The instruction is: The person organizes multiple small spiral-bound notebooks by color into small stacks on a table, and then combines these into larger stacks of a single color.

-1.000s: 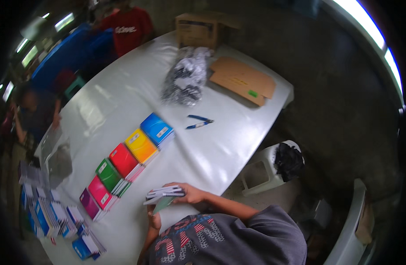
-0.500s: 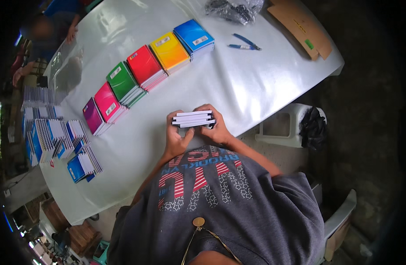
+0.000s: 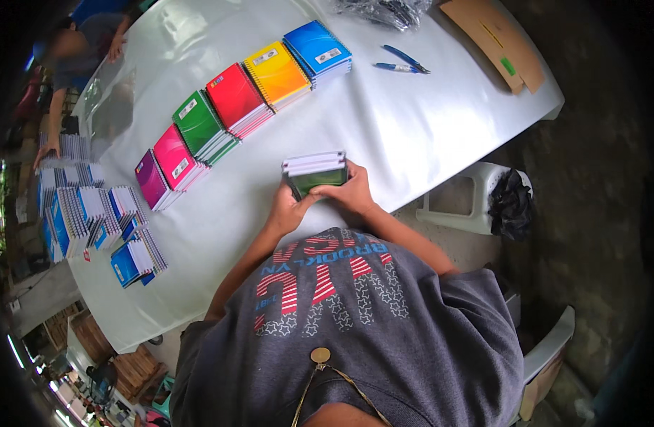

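Observation:
Between my two hands, close to my chest at the table's near edge, is a small stack of spiral notebooks (image 3: 318,179) with a dark green cover facing me and white page edges on top. My left hand (image 3: 290,208) grips its left side, and my right hand (image 3: 350,191) grips its right side with the thumb across the cover. Beyond them a slanting row of notebook piles lies on the table: purple (image 3: 150,178), pink (image 3: 176,162), green (image 3: 199,122), red (image 3: 234,98), yellow (image 3: 277,72) and blue (image 3: 317,48).
Many blue notebooks (image 3: 71,220) stand in stacks at the table's left end, where another person's hand (image 3: 48,151) touches one. Two blue pens (image 3: 402,67), a clear plastic bag (image 3: 391,13) and a cardboard piece (image 3: 491,43) lie at the far side. A white stool (image 3: 455,199) stands right.
The held stack has tilted, so its green cover now shows below the page edges. At the left, the other person's arm has reached down to the blue stacks.

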`<state>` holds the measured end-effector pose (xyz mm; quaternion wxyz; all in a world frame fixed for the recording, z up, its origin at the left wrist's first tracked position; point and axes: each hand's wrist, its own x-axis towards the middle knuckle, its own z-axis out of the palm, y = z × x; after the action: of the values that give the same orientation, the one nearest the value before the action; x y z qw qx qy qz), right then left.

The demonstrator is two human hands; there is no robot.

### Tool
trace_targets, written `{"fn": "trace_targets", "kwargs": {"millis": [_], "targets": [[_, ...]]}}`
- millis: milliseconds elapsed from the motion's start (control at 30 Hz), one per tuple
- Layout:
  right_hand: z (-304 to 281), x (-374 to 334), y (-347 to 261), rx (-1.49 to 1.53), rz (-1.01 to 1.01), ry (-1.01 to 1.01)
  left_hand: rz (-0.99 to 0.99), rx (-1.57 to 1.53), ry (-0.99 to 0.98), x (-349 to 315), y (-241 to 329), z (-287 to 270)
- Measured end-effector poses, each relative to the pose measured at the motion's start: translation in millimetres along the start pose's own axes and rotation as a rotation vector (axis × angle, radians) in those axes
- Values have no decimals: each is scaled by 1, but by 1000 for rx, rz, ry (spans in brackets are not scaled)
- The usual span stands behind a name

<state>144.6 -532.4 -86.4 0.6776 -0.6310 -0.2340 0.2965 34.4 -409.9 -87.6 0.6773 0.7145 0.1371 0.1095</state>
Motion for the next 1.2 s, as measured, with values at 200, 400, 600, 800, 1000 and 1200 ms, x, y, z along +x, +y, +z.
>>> {"fn": "trace_targets", "kwargs": {"millis": [200, 400, 600, 800, 1000, 1200], "targets": [[-26, 23, -7, 701, 340, -147, -99, 586, 11, 57, 77, -28], [-28, 33, 4, 745, 439, -149, 340, 1462, 342, 104, 35, -105], [-35, 38, 12, 825, 397, -220, 169, 1089, 424, 99, 78, -115], [-32, 39, 12, 823, 392, -233, 266, 611, 866, 86, 84, -133], [-35, 42, 17, 756, 387, -272, 289, -308, 727, 78, 96, -126], [-36, 39, 14, 842, 521, -331, 547, -322, -117, 80, 98, -73]]}}
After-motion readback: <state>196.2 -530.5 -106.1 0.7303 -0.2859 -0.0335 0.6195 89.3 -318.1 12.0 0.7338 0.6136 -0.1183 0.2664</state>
